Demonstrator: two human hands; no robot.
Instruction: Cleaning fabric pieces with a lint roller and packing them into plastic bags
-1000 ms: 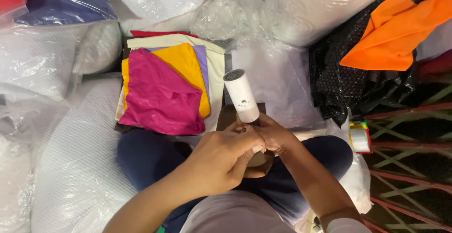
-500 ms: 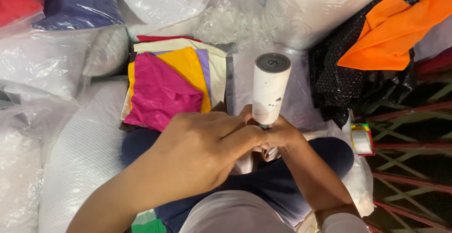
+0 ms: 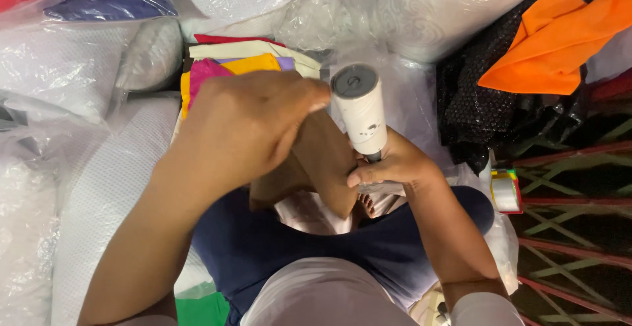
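My right hand (image 3: 395, 168) grips the dark handle of a white cylindrical roller (image 3: 359, 112) and holds it upright over my lap, its round end facing the camera. My left hand (image 3: 243, 128) is raised beside it, back toward the camera. Its fingertips touch the roller's upper edge, and the fingers' underside is hidden. A brown shape (image 3: 322, 161) lies under both hands, above my crossed legs in navy trousers (image 3: 263, 247). I cannot tell whether it is cloth or a foot.
A stack of folded coloured cloths (image 3: 217, 69) lies behind my left hand. White plastic-wrapped pillows (image 3: 79, 62) surround me. At the right are an orange cloth (image 3: 559, 36) on black bubble wrap (image 3: 487, 115), a small tape roll (image 3: 505, 193) and a red metal frame (image 3: 579, 234).
The roller has tipped up toward the camera. My left hand has risen from the handle to the roller's top and now covers most of the cloth stack.
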